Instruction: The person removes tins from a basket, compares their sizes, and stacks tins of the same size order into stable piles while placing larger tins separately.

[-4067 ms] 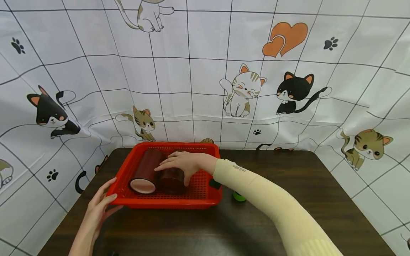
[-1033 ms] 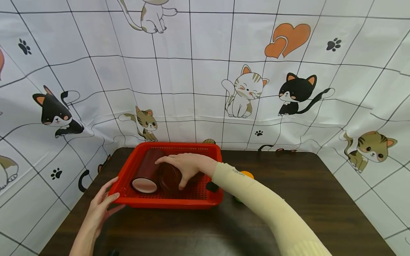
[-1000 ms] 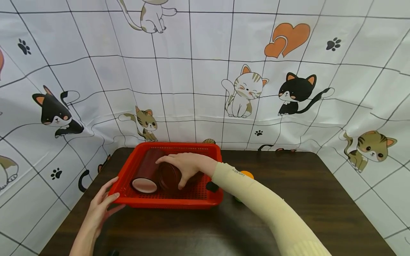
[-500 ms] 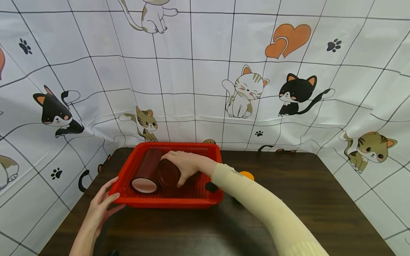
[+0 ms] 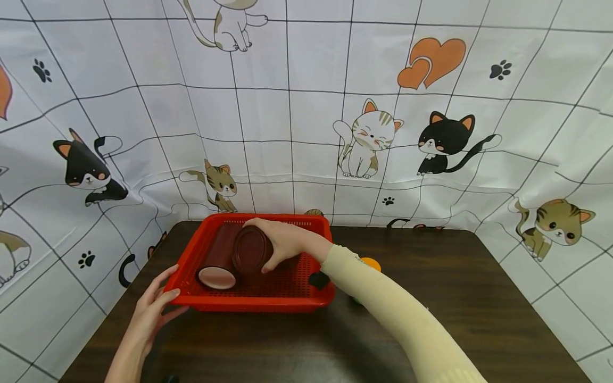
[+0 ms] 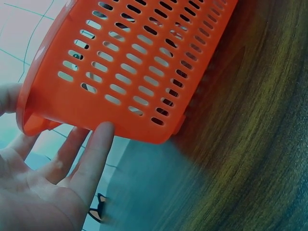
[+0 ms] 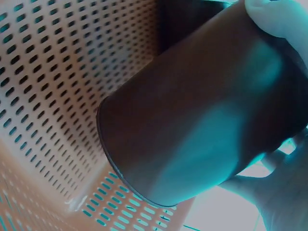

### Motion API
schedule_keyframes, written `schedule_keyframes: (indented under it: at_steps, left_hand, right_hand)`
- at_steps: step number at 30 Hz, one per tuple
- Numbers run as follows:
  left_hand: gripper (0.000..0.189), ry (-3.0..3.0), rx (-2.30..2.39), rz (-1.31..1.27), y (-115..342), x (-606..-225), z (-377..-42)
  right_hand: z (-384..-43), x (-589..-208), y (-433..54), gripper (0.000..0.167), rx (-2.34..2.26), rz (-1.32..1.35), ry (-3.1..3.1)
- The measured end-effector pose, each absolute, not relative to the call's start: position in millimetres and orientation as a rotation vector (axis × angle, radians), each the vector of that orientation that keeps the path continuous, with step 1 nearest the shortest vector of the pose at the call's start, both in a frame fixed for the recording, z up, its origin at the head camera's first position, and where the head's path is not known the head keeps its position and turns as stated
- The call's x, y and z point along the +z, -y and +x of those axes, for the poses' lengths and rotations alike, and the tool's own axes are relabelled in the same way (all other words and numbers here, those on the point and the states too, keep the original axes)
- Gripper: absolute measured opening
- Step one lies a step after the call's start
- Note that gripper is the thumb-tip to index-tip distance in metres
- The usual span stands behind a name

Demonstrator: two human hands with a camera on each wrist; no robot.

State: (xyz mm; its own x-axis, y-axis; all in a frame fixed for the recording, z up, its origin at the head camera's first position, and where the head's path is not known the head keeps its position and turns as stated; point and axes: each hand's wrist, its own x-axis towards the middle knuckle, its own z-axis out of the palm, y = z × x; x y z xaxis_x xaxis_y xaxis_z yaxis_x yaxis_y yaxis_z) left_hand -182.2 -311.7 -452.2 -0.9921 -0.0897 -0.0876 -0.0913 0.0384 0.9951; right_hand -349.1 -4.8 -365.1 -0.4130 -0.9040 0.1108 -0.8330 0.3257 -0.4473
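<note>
My right hand [image 5: 284, 242] grips a dark maroon cylindrical canister [image 5: 250, 250] from its right side, fingers over the top and thumb low. Its round, ridged dark end tilts up toward the head camera. In the right wrist view the canister [image 7: 192, 115] slants, its rimmed far end close over the perforated basket floor. A second maroon canister [image 5: 221, 250] lies to its left in the red plastic basket [image 5: 254, 304], pale pinkish end facing me. My left hand [image 5: 148, 308] holds the basket's front left corner, thumb on the rim; in the left wrist view, fingers [image 6: 96, 154] touch the slotted wall [image 6: 108, 113].
Dark wooden tabletop [image 5: 412, 266] surrounds the basket. Right of it, an orange round thing [image 5: 371, 263] is partly hidden behind the right sleeve [image 5: 383, 287]. A small black thing [image 5: 171, 379] shows at the bottom edge. A cat-print curtain [image 5: 306, 117] hangs behind.
The gripped canister has gone from lying flat to tilted, its dark end now raised toward me. My right hand has shifted up with it. The left hand stays at the basket corner.
</note>
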Motion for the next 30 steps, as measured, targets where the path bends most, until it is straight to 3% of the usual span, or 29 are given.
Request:
schedule_keyframes:
  at_steps: [14,23,30]
  left_hand:
    - [0.059,-2.250,2.169,-0.195,312,-452,-181]
    - [0.060,-2.240,2.193,-0.183,313,-452,-181]
    - [0.060,-2.244,2.192,-0.177,312,-452,-182]
  right_hand:
    - [-336,-329,-33,0.104,-1.402,-1.462,-2.411]
    - [-303,-286,-66,0.100,-1.593,-1.261,-2.502]
    - [-301,-291,-99,0.099,-1.752,-1.114,-2.470]
